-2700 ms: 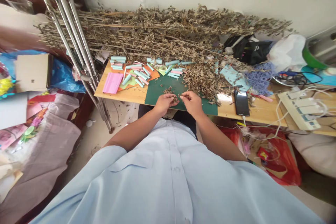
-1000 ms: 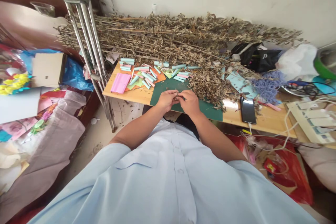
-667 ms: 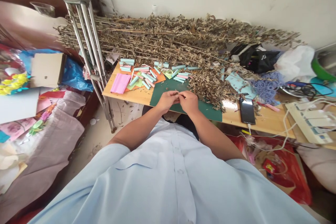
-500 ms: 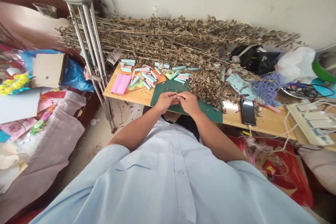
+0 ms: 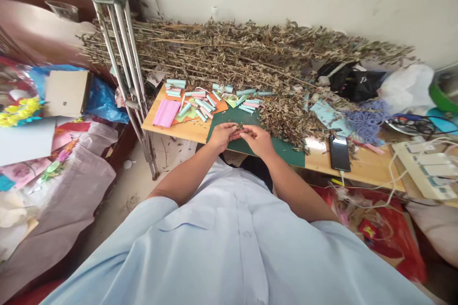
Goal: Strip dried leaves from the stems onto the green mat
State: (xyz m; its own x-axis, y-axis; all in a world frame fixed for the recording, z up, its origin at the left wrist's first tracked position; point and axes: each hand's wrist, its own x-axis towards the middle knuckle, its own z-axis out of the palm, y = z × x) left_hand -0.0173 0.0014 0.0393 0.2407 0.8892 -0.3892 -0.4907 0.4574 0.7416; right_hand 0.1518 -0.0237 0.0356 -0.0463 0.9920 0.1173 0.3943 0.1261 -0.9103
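Closely, the left hand (image 5: 219,137) and right hand (image 5: 259,140) are pinching crumpled brown dried-leaf scraps (image 5: 240,127); beneath the grip, a flat dark-green mat (image 5: 290,152) is lying.

Head view, forward-down over the hands (image 5: 219,137), seemingly wide-angle

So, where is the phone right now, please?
In the head view, the phone lies right of center on the wooden table, between the green mat and the power strip.

Before you lies the leaf heap (image 5: 286,119): paper rolls (image 5: 203,105) at its left, phone (image 5: 339,153) at its right, stalks (image 5: 214,47) behind.
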